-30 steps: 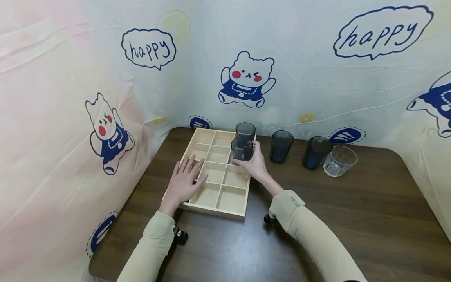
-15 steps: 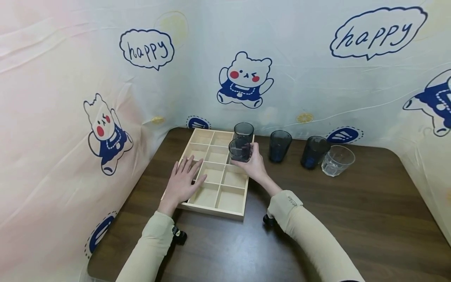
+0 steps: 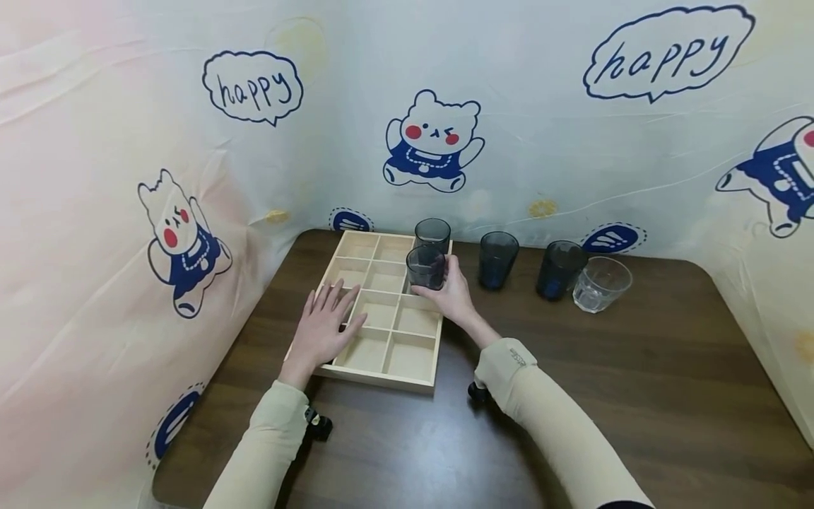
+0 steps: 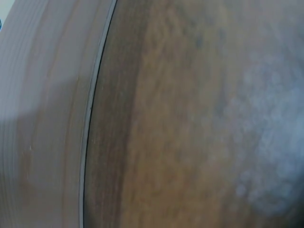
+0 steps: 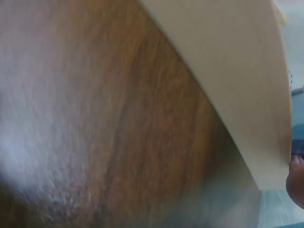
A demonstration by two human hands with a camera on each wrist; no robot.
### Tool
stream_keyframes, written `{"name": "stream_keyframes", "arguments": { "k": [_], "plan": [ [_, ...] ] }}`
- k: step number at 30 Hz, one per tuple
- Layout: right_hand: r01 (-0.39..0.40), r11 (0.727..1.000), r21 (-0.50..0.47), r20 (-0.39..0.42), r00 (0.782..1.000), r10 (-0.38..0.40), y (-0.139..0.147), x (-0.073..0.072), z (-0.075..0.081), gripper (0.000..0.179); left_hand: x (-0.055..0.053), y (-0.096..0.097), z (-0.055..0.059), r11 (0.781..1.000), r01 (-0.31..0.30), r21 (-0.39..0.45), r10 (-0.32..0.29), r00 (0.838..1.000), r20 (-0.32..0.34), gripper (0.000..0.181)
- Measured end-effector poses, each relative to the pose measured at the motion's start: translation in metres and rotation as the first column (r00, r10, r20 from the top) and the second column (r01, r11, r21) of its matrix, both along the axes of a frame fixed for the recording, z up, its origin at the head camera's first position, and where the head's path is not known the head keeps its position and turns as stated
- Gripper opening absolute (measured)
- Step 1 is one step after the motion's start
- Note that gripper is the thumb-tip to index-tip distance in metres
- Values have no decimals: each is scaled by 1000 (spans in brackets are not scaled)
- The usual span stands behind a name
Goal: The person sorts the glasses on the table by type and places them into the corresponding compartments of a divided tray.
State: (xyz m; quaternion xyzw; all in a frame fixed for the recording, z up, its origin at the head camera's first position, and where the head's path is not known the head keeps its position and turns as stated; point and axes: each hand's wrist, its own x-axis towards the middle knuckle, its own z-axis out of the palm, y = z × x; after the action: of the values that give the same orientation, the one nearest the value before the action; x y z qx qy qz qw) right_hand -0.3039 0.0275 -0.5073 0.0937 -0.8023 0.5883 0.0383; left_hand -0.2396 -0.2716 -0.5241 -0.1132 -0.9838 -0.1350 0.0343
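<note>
In the head view a pale wooden tray (image 3: pixel 375 379) divided into compartments lies on the dark table. My right hand (image 3: pixel 455 293) grips a dark tinted drinking glass (image 3: pixel 425 267) at the tray's right side, over a compartment in the second row from the back. Just behind it, another dark glass (image 3: pixel 433 230) stands in the back right compartment. My left hand (image 3: pixel 319 331) lies flat with fingers spread over the tray's left front part. The right wrist view shows the tray's side wall (image 5: pixel 228 71) and a fingertip (image 5: pixel 296 180) by a bluish glass edge.
Right of the tray stand two dark glasses (image 3: pixel 498 260) (image 3: pixel 559 270) and a clear glass (image 3: pixel 600 284) in a row along the back of the table (image 3: pixel 610 382). A printed cloth (image 3: pixel 356 106) hangs behind and at the sides.
The whole scene shifts slightly left in the head view as the camera turns. The right hand keeps its grip on the glass, and the left hand stays on the tray.
</note>
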Motion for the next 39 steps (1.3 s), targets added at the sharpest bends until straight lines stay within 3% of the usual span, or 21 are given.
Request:
{"name": "stream_keyframes", "arguments": {
  "k": [11,18,21,26,29,39],
  "plan": [
    [-21,989,149,-63,998,31,8,7,14,96,1,-1,1,1000,-8,-4,8,1000,20,77],
    [-43,963,267,-126,989,80,28,13,27,109,0,-1,2,1000,-6,-9,6,1000,19,78],
    [-25,915,403,-163,982,99,37,14,32,113,-1,-1,2,1000,-3,-18,3,1000,22,78],
    [35,796,604,-277,946,169,50,17,39,117,-1,0,2,1000,-4,-17,4,1000,17,79],
    [57,758,650,-312,929,197,57,20,42,113,-1,1,3,1000,-5,-19,6,1000,26,79],
    [119,656,745,-330,920,209,90,26,45,104,0,4,1,1000,-5,-18,6,1000,30,79]
  ]
}}
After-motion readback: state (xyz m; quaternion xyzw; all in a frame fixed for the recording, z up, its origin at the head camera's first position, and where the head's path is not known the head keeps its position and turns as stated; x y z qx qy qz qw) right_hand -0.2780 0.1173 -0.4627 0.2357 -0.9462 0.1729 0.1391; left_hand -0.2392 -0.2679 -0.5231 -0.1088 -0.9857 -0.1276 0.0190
